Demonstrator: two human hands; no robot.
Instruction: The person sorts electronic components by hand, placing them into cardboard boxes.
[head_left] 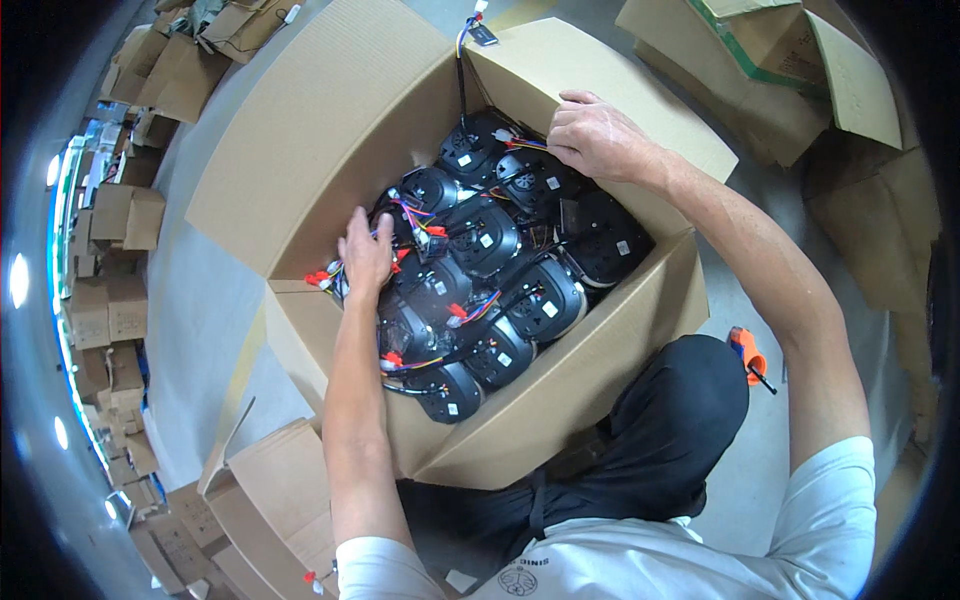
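Note:
An open cardboard box point(560, 385) holds several round black motor units point(483, 240) with coloured wires and white or red plugs. My left hand point(367, 250) reaches in along the box's left wall, fingers apart, among wires and red connectors point(318, 278). Over the far right side, my right hand point(598, 135) is closed with its fingers curled. A wire bundle point(527, 144) with a white plug runs up to its fingers; whether they grip it is hidden. One black cable point(461, 85) stands up at the far corner, its plug above the rim.
Wide flaps point(330, 110) spread outward from the box. My bent knee point(690, 390) presses close to its near right side. An orange-and-black tool point(748, 357) lies on the floor to the right. Other open cartons point(760, 60) stand far right, and stacked cartons point(125, 215) line the left.

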